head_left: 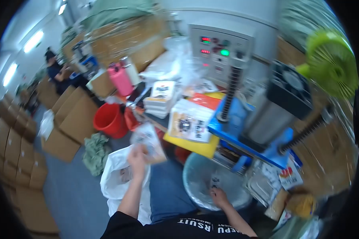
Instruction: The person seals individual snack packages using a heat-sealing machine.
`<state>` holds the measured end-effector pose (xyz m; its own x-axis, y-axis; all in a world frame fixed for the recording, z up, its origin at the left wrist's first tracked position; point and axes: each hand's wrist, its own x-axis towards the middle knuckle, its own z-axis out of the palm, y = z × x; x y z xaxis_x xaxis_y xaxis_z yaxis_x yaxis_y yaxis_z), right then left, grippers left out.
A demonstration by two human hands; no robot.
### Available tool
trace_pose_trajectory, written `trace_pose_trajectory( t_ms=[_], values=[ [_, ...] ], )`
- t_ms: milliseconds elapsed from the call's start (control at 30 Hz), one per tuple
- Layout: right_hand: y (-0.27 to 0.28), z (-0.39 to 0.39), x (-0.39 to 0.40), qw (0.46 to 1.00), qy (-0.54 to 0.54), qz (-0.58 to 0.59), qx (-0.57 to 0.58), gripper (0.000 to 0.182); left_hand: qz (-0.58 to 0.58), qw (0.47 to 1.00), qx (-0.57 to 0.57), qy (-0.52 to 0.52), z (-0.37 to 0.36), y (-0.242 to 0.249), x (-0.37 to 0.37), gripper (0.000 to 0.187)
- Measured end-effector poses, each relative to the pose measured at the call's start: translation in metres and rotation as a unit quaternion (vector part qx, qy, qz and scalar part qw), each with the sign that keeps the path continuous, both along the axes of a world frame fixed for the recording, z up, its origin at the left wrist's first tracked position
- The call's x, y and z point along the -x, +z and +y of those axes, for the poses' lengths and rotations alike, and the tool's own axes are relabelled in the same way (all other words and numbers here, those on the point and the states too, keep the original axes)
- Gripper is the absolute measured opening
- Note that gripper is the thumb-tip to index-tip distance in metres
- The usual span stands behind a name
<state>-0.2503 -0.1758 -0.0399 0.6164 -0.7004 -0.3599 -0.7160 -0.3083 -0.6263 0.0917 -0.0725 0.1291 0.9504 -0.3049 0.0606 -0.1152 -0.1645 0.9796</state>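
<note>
My left hand (137,158) is closed on a flat printed pouch (152,143), pale with an orange-brown patch and blurred by motion. It is held above a white sack (111,184) that stands open beside my leg. Down in a round tub (191,185) with a clear plastic liner, my right hand (218,198) pinches a small clear packet (215,181) with dark lettering. Printed pouches (189,122) lie on a yellow sheet (199,146) in front of me. Behind them rises a stack of white printed packs (161,97).
A blue press machine (243,119) with threaded posts stands over the tub, and its control panel (221,53) is lit. Around are a green fan (331,63), a red bucket (109,120), a pink bottle (120,79) and cardboard boxes (78,113). Another person (56,73) is far left.
</note>
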Motion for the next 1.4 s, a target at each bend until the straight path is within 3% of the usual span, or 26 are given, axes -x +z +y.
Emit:
trace_pose_trajectory(
  t_ms=[67,133,167,233,300,367,400,500,533,600,633,667,733,800,867,933,1100,1167,1233,1300,1367,1400],
  values=[
    [-0.002,-0.001,0.007,0.996,-0.004,-0.090,0.016,0.015,-0.277,0.953,0.118,0.032,-0.028,0.029,-0.018,0.011],
    [0.012,0.000,0.010,0.992,0.003,-0.120,0.028,0.016,-0.500,0.859,0.095,0.042,-0.063,0.058,0.002,0.015],
    [0.021,0.003,0.009,0.988,0.023,-0.150,0.036,0.017,-0.573,0.818,0.045,-0.014,-0.072,0.057,0.010,0.028],
    [0.051,0.005,0.005,0.985,-0.007,-0.172,-0.003,0.018,-0.588,0.783,-0.064,-0.192,-0.087,0.024,0.023,0.035],
    [0.081,0.006,0.014,0.980,-0.047,-0.187,-0.046,0.019,-0.513,0.807,-0.091,-0.277,-0.089,-0.031,0.044,0.035],
    [0.107,0.004,0.024,0.968,-0.070,-0.232,-0.060,0.021,-0.488,0.826,-0.092,-0.268,-0.087,-0.029,0.055,0.033],
    [0.122,0.002,0.030,0.969,-0.108,-0.188,-0.120,0.022,-0.490,0.818,-0.100,-0.283,-0.089,-0.019,0.054,0.030],
    [0.142,-0.011,0.039,0.917,-0.145,-0.336,-0.156,0.024,-0.487,0.804,-0.143,-0.309,-0.090,0.000,0.053,0.022],
    [0.154,-0.018,0.038,0.918,-0.149,-0.335,-0.154,0.024,-0.486,0.804,-0.139,-0.312,-0.095,-0.001,0.050,0.022],
    [0.176,-0.023,0.033,0.861,-0.187,-0.414,-0.229,0.024,-0.490,0.798,-0.161,-0.313,-0.101,-0.006,0.043,0.021],
    [0.180,-0.023,0.032,0.837,-0.196,-0.437,-0.266,0.022,-0.473,0.818,-0.119,-0.306,-0.103,-0.004,0.046,0.020],
    [0.181,-0.020,0.030,0.836,-0.199,-0.440,-0.260,0.022,-0.476,0.816,-0.113,-0.309,-0.102,-0.001,0.054,0.020],
    [0.180,-0.010,0.030,0.853,-0.161,-0.433,-0.242,0.021,-0.363,0.875,-0.037,-0.318,-0.084,0.005,0.081,0.021],
    [0.186,-0.007,0.032,0.877,-0.173,-0.393,-0.214,0.022,-0.318,0.877,-0.023,-0.359,-0.062,0.028,0.116,0.022],
    [0.224,-0.018,0.033,0.933,-0.036,-0.335,0.124,0.023,-0.306,0.875,-0.002,-0.375,-0.051,0.036,0.137,0.024],
    [0.262,-0.035,0.033,0.922,0.072,-0.320,0.206,0.026,-0.281,0.862,-0.016,-0.422,-0.046,0.044,0.147,0.024],
    [0.281,-0.041,0.027,0.933,0.140,-0.263,0.203,0.024,-0.170,0.842,-0.033,-0.511,-0.042,0.053,0.156,0.016],
    [0.272,-0.038,0.026,0.941,0.093,-0.279,0.167,0.023,-0.138,0.833,-0.048,-0.533,-0.038,0.049,0.159,0.012],
    [0.263,-0.039,0.025,0.940,0.074,-0.296,0.154,0.024,-0.020,0.822,-0.056,-0.566,-0.037,0.041,0.163,0.009],
    [0.256,-0.035,0.024,0.939,0.050,-0.311,0.137,0.024,-0.024,0.812,-0.061,-0.579,-0.037,0.028,0.163,0.010],
    [0.251,-0.029,0.021,0.946,-0.057,-0.316,0.047,0.024,0.083,0.816,-0.047,-0.569,-0.036,0.018,0.168,0.014],
    [0.245,-0.028,0.022,0.946,-0.056,-0.316,0.047,0.024,0.083,0.817,-0.047,-0.569,-0.036,0.018,0.170,0.014]
  ],
)
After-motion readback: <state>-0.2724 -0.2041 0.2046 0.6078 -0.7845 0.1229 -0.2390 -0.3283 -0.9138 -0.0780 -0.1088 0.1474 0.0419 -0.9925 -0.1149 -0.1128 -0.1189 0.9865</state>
